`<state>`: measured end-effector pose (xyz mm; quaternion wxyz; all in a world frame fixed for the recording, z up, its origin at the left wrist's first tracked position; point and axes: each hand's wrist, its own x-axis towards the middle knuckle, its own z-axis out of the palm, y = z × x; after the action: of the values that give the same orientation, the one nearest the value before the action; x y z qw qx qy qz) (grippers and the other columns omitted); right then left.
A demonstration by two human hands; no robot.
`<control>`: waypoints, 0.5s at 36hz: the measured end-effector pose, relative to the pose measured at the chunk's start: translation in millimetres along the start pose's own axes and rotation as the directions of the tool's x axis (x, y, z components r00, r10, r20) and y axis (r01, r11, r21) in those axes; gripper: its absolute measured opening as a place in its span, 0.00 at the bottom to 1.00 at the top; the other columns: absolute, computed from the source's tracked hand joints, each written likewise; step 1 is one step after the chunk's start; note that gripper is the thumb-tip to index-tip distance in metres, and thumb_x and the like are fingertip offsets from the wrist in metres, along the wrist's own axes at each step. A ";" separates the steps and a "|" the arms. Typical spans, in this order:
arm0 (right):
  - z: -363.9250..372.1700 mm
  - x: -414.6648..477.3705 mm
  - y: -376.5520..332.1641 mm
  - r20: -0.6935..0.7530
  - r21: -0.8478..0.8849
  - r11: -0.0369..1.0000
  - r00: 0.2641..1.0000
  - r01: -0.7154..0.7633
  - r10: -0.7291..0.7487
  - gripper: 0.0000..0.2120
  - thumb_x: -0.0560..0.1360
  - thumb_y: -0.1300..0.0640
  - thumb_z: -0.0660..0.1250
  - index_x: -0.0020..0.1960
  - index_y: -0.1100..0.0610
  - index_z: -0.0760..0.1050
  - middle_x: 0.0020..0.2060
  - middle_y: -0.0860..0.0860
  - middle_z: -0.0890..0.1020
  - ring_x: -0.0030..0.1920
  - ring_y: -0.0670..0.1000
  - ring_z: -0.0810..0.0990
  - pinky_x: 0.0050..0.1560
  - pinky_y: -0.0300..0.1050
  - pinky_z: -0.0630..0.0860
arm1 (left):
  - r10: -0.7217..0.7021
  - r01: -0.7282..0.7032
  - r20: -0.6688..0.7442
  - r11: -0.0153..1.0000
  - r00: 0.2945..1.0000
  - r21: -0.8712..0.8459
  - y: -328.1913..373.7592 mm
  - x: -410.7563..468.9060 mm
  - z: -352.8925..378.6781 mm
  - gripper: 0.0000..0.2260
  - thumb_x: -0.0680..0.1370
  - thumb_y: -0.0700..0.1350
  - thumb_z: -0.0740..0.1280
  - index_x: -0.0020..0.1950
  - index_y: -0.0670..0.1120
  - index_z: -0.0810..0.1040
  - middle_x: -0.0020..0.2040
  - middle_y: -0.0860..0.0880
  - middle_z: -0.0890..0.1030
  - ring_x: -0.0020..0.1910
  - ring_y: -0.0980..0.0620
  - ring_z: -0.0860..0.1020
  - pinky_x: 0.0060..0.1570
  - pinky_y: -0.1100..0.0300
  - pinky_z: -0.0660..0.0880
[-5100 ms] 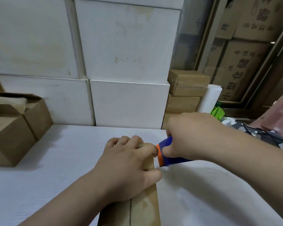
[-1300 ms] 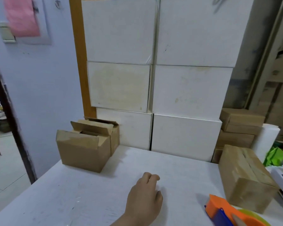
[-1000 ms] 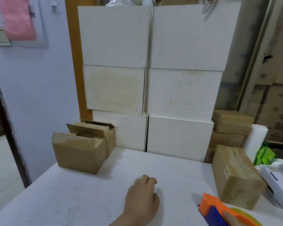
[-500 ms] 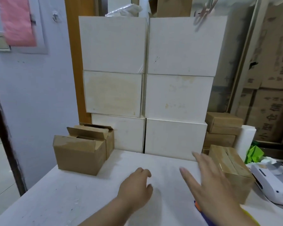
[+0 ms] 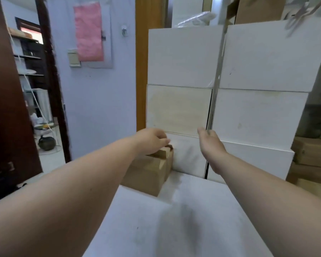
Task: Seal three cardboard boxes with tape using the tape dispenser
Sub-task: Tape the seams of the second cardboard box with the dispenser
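Left hand: stretched far forward, fingers curled down over the raised flap of the open brown cardboard box; blur hides whether they have closed on the flap or only hover, so I cannot tell.
Right hand: flat, fingers straight and together, holding nothing; off to the box's right, apart from it, in front of the stacked white cartons.
Box: directly under the left hand's fingers, at the far left edge of the white table; flaps up and unsealed; a second brown box sits just beyond it.
Step in hand: probably fetching the next box; bring the right hand against the side nearest it, take the walls rather than a loose flap, and draw the box back towards the body before folding the flaps flat.
Tape dispenser: out of view; nowhere near either hand.
Since half a second ago: both hands were low and close over the table; now both arms are extended towards the box; the view has swung left, losing the taped box and dispenser.
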<state>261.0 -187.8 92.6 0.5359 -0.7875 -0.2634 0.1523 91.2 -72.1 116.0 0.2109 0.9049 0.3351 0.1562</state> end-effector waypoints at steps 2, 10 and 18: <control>18.5 0.2 0.1 0.018 -0.177 0.982 0.998 0.059 -0.057 0.34 0.79 0.36 0.52 0.82 0.47 0.56 0.80 0.56 0.63 0.77 0.63 0.65 0.73 0.59 0.65 | -0.035 0.034 0.008 0.996 0.999 0.079 -18.8 -2.5 -13.3 0.18 0.84 0.58 0.62 0.71 0.54 0.77 0.68 0.54 0.78 0.67 0.49 0.75 0.60 0.56 0.69; 93.9 -12.7 -8.3 0.180 -0.662 0.716 0.974 0.221 -0.135 0.29 0.80 0.41 0.49 0.80 0.43 0.56 0.83 0.52 0.51 0.78 0.67 0.56 0.73 0.71 0.57 | -0.112 0.091 0.074 0.965 0.991 0.247 -82.6 -8.6 -22.3 0.19 0.83 0.54 0.64 0.74 0.53 0.73 0.71 0.50 0.76 0.68 0.46 0.75 0.64 0.52 0.72; 146.3 -16.6 -8.2 0.304 -0.779 0.521 0.937 0.347 -0.170 0.29 0.79 0.38 0.51 0.78 0.45 0.60 0.83 0.52 0.53 0.79 0.68 0.52 0.72 0.80 0.51 | -0.141 0.104 0.094 0.942 0.986 0.320 -130.4 -0.9 -1.6 0.26 0.83 0.54 0.63 0.80 0.52 0.62 0.76 0.47 0.69 0.72 0.41 0.72 0.69 0.46 0.71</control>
<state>169.1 -83.3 44.1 0.0954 -0.8787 -0.4678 0.0043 19.4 17.2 53.8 0.0928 0.9118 0.3985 0.0351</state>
